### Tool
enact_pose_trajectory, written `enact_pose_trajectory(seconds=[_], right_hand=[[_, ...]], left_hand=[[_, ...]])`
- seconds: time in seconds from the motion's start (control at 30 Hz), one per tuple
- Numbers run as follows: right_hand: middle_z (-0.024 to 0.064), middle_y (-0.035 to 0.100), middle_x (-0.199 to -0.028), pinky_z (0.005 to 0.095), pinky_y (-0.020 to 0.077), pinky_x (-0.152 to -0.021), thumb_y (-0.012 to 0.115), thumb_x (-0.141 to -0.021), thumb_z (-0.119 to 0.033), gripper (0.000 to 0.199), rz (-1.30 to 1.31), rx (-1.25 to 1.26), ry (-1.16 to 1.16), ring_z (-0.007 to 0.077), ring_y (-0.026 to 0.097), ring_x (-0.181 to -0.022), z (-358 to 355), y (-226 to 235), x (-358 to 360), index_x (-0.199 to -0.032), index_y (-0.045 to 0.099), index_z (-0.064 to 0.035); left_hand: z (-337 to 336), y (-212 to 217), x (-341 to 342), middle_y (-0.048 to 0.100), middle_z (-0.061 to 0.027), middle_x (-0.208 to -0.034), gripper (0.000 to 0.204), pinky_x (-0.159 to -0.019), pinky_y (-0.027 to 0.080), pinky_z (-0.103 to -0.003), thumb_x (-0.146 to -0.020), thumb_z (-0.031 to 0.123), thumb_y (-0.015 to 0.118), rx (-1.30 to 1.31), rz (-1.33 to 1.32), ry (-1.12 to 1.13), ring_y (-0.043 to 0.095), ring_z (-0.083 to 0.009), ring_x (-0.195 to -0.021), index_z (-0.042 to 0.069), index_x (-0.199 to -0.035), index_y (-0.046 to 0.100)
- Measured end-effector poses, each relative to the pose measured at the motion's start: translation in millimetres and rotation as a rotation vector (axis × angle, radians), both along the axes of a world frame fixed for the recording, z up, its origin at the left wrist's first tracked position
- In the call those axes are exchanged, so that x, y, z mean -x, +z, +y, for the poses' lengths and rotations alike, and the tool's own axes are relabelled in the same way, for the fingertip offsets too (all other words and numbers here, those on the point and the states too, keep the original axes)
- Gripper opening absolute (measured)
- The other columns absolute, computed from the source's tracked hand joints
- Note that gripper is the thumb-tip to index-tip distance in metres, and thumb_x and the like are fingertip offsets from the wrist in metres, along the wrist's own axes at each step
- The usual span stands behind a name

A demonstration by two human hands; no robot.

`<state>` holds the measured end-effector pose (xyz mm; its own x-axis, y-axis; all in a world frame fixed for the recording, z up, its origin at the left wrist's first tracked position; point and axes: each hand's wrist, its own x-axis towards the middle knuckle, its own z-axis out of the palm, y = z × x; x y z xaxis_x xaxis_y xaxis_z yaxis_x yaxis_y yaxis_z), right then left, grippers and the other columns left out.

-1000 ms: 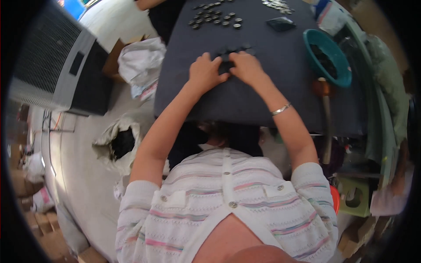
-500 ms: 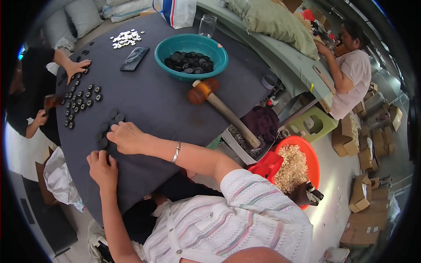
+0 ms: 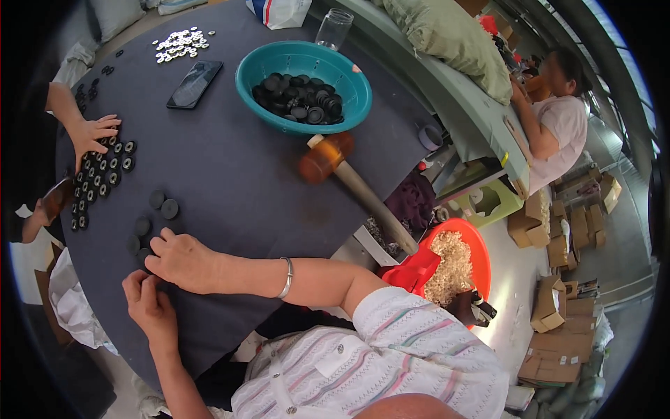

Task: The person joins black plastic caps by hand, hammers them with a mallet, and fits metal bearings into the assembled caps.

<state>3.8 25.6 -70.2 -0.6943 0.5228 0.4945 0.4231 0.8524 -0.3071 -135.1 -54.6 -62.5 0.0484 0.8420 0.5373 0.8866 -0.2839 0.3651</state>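
My right hand (image 3: 185, 264), with a silver bangle at its wrist, is bent low over the tabletop, its curled fingertips against the nearest of several black round discs (image 3: 142, 225). Just below, my left hand (image 3: 150, 311) has its fingers bent inward; whatever lies between them is hidden. The loose discs lie flat in a small group beyond my fingers. A wooden mallet with an amber head (image 3: 325, 160) and a long handle rests to the right of my hands. Behind it stands a teal plastic basket (image 3: 363, 105) filled with similar black discs.
Opposite at the left, a co-worker's hand (image 3: 91, 136) touches rows of black discs with metal centres (image 3: 98, 174); the other hand holds an amber-headed tool (image 3: 57, 199). A phone (image 3: 195, 84), shiny rings (image 3: 183, 45) and a glass jar (image 3: 334, 29) lie farther back. Another person sits at right.
Both my hands have moved nearer and slightly left in the picture, partly because the view has shifted. The discs by my fingers show more openly. The co-worker's hand now reaches the rows of discs.
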Motion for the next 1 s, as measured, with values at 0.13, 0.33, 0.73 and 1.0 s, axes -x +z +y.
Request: enact_pose_trajectory(seconds=[0.13, 0.33, 0.73, 1.0], right_hand=[[0.0114, 0.053, -0.083, 0.0306, 0.0475, -0.06, 0.061, -0.072, -0.01, 0.012, 0.001, 0.029, -0.049, 0.026, 0.052, -0.08, -3, 4, 1, -0.082, 0.056, -0.0037], [0.0111, 0.054, -0.081, 0.0295, 0.0473, -0.059, 0.06, -0.073, -0.01, 0.017, 0.057, 0.009, -0.079, 0.0253, 0.052, -0.079, -4, -2, 3, -0.087, 0.059, -0.0005], [0.0095, 0.055, -0.082, 0.026, 0.0495, -0.06, 0.06, -0.074, -0.014, 0.021, -0.052, 0.011, -0.111, 0.0227, 0.053, -0.081, -4, 4, 0, -0.09, 0.06, -0.0017], [0.0108, 0.055, -0.083, 0.0314, 0.0513, -0.067, 0.059, -0.074, -0.012, 0.014, 0.042, 0.024, -0.087, 0.0268, 0.055, -0.082, -5, 1, 2, -0.086, 0.059, -0.0051]], left_hand=[[4, -10, 12, 0.054, -0.0117, -0.1, 0.037, -0.074, 0.048, -0.034, -0.068, -0.014, 0.054, -0.087, -0.088, 0.128, 0.058, -0.0286, -0.088, 0.002, -0.1, 0.064], [13, -6, 2, 0.055, -0.0118, -0.121, 0.044, -0.077, 0.05, -0.036, -0.076, -0.008, 0.055, 0.042, 0.167, 0.126, 0.057, -0.0303, -0.099, 0.008, -0.116, 0.061], [14, -8, 7, 0.057, -0.0096, -0.115, 0.037, -0.078, 0.049, -0.039, -0.075, -0.003, 0.057, 0.096, 0.187, 0.086, 0.054, -0.0308, -0.102, 0.007, -0.111, 0.062], [11, -5, 11, 0.058, -0.0078, -0.113, 0.037, -0.078, 0.05, -0.038, -0.077, 0.005, 0.064, 0.038, 0.209, 0.022, 0.054, -0.0298, -0.101, 0.007, -0.114, 0.059]])
